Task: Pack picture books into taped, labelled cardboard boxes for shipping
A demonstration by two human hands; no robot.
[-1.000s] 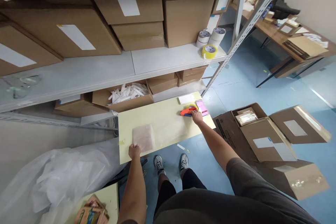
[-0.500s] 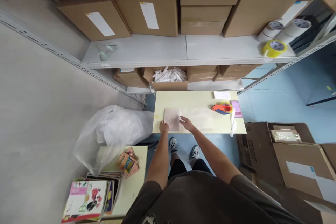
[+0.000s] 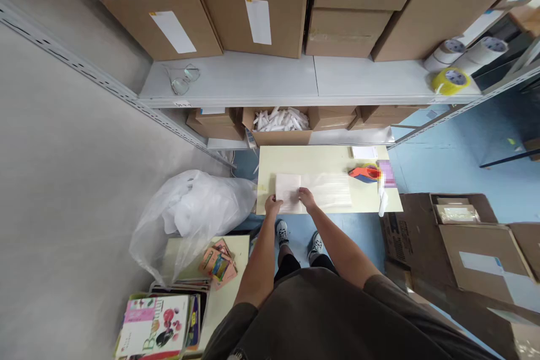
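Observation:
A flat, pale pink rectangle point(image 3: 288, 190), perhaps a booklet or a sheet, lies near the front edge of the cream table point(image 3: 306, 158). My left hand point(image 3: 273, 205) grips its lower left corner, thumb on top. At its right edge is my right hand point(image 3: 306, 198), fingers curled closed where the rectangle meets a clear plastic sleeve or film point(image 3: 331, 188). The film stretches flat to the right over the tabletop. Whether the rectangle is inside the film, I cannot tell.
Red-handled scissors or a tool point(image 3: 365, 173), a white card point(image 3: 364, 152) and a purple packet point(image 3: 387, 173) lie on the table's right. Behind stands a shelf point(image 3: 261, 76) with boxes and yellow tape point(image 3: 450, 81). A plastic bag point(image 3: 202, 208) bulges at left; cartons point(image 3: 476, 259) stand right.
My right hand has gone from spread fingers to closed at the pink rectangle's right edge. The view has shifted slightly, so everything on the table sits further right.

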